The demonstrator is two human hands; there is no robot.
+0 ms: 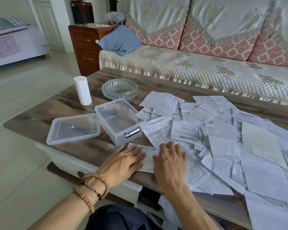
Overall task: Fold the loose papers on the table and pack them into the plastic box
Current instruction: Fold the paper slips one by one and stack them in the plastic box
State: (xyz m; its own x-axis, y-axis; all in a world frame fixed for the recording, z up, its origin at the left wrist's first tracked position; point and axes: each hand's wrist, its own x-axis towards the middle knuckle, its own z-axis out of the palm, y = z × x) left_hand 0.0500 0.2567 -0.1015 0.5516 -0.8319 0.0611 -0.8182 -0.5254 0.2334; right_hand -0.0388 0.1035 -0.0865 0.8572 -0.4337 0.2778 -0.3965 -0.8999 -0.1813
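Folding is under way: the left hand (126,157) and right hand (170,159) press flat-fingered on a white printed paper sheet (148,161) at the worktop's near edge, at six o'clock from the empty clear plastic box (121,121). Next, I judge, crease it and drop it in.

Table: wood-grain coffee table (83,151) under a glossy top.
Left edge: clear lid (73,128), lying flat.
Beside it: open plastic box (119,121), touching the lid.
Behind: white roll (82,90) upright, glass ashtray (119,89) alongside.
Right half: loose papers (223,138) sprawled, overlapping, reaching the near edge.
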